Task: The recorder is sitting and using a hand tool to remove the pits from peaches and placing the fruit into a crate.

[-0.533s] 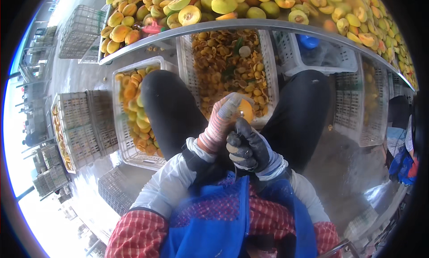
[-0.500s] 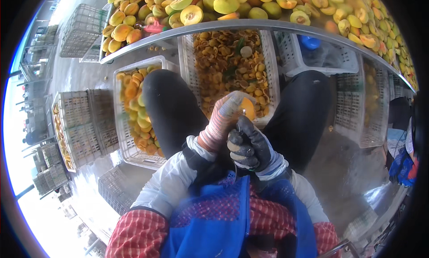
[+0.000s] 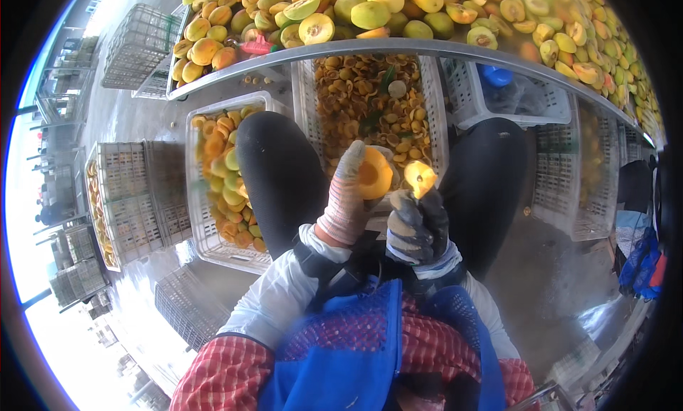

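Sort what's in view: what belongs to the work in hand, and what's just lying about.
In use, it seems:
left hand, holding a hollowed fruit half
right hand, with a yellow piece
halved fruit on the table
scraps in the middle crate

Probably just lying about:
stacked crates, far left
blue object, upper right
pink item, use unclear

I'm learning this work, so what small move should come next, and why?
I'd probably drop the cut-out yellow piece at the curled right hand into the crate between the knees: the piece is apart from the hollowed peach half in the left hand, and that crate holds similar-looking scraps.
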### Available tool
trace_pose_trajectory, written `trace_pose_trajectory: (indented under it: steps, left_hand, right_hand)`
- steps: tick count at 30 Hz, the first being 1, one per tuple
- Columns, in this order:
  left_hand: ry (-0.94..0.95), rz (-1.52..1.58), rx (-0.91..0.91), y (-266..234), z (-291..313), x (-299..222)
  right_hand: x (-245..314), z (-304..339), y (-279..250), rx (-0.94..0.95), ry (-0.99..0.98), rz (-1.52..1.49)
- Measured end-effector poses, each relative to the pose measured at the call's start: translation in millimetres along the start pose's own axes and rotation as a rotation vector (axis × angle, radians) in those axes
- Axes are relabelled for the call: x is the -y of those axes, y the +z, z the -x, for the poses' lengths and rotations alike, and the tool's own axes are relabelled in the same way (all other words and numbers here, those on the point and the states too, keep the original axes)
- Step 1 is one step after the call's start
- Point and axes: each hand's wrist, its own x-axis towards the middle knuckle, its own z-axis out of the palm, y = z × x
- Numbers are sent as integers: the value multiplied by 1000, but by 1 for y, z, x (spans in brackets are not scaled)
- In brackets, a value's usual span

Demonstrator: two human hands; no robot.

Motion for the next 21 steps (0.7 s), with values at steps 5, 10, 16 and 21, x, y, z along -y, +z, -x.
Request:
trace_pose_trajectory:
  steps: [5,10,16,21]
  left_hand:
    - [397,-491,-81,-15,25,-56]
    - [747,-537,-329,-74,61,-129]
    - [581,-741,-426,-137,82,-151]
    - [489,-1268,-680,-279,80,-120]
  right_hand:
    - [5,3,-15,-154,-9,153]
    - [3,-1,-6,-223,61,131]
    - [0,-5,4,-323,84,326]
    - [4,-5,-16,-652,42,418]
